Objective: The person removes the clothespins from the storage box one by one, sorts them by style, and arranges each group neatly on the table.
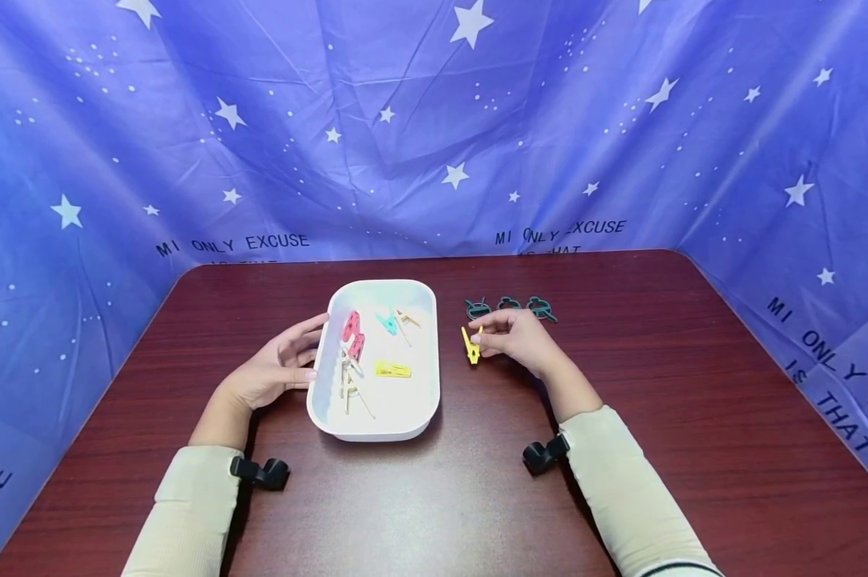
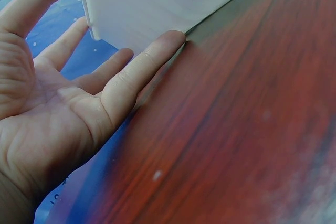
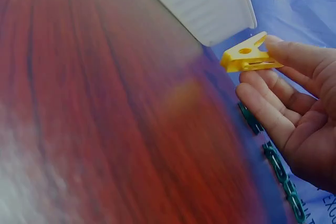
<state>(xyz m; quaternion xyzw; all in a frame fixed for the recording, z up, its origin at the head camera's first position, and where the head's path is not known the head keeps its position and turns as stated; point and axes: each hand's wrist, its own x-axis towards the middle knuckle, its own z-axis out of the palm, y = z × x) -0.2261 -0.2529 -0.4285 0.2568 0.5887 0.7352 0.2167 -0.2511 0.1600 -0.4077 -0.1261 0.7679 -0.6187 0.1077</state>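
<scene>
My right hand [image 1: 516,338] pinches a yellow clothespin [image 1: 471,346] between thumb and fingers, just right of the white tray [image 1: 376,431]. In the right wrist view the yellow clothespin [image 3: 247,56] is held by its handle end, its nose pointing toward the tray. My left hand [image 1: 275,367] touches the tray's left side with its fingers extended, and in the left wrist view the fingertips [image 2: 170,39] lie along the tray wall. Inside the tray are another yellow clothespin [image 1: 393,369], red clips [image 1: 351,325], a blue clip [image 1: 386,322] and several beige clips [image 1: 349,385].
Behind my right hand, three dark green clips [image 1: 509,304] lie in a row on the dark red wooden table [image 1: 657,385]. A blue star-printed cloth [image 1: 419,120] hangs beyond the table's back edge and along both sides.
</scene>
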